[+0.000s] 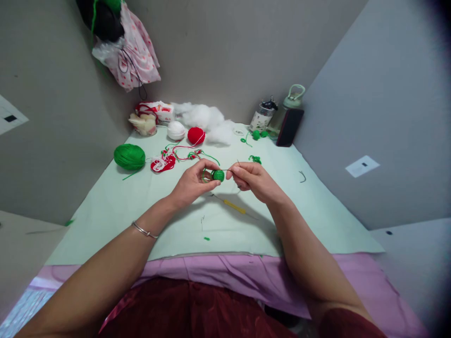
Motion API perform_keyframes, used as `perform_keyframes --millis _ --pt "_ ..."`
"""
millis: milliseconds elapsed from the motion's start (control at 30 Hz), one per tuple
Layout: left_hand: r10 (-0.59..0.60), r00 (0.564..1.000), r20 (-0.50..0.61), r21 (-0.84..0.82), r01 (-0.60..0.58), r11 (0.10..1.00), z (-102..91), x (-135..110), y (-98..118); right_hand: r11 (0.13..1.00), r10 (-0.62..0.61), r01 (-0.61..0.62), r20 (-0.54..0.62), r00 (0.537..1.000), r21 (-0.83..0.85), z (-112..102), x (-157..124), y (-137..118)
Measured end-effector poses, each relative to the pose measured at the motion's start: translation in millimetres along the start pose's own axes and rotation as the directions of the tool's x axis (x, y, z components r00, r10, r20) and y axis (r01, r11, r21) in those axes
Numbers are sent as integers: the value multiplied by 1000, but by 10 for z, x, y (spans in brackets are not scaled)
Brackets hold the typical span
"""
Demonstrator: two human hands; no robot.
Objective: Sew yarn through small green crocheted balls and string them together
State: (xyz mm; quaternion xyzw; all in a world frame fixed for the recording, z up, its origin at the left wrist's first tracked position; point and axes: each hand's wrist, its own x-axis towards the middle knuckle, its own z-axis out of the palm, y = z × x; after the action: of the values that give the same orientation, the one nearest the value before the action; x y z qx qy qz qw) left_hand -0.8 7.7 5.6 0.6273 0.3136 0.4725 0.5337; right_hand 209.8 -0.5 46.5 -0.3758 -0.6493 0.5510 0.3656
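Between the thumb and fingers of my left hand (197,178) is a small green crocheted ball (219,175). A thin dark thread (225,170) runs from the ball's top to my right hand (248,176), whose thumb and forefinger are pinched on it. A thin needle-like tip shows above the right fingers; how it is held is hard to see. Both hands are raised over the middle of the table. Below them lies a crochet hook with a yellow handle (234,206), touching neither hand.
A green yarn ball (129,157), a white yarn ball (176,131) and a red yarn ball (196,135) sit at the back left, before white stuffing (204,117). A phone (290,127) leans by a bottle (294,96) and a tin (261,117). Yarn scraps (206,239) lie about.
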Motion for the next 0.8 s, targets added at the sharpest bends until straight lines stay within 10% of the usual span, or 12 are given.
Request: perform_keyframes --millis 533,800 --pt "48 998 -51 -140 -55 989 -47 21 23 947 -46 86 133 990 -311 156 -50 -19" --pt "15 976 -218 -222 -65 973 -102 64 35 966 -63 4 -217 974 -259 58 -46 -36"
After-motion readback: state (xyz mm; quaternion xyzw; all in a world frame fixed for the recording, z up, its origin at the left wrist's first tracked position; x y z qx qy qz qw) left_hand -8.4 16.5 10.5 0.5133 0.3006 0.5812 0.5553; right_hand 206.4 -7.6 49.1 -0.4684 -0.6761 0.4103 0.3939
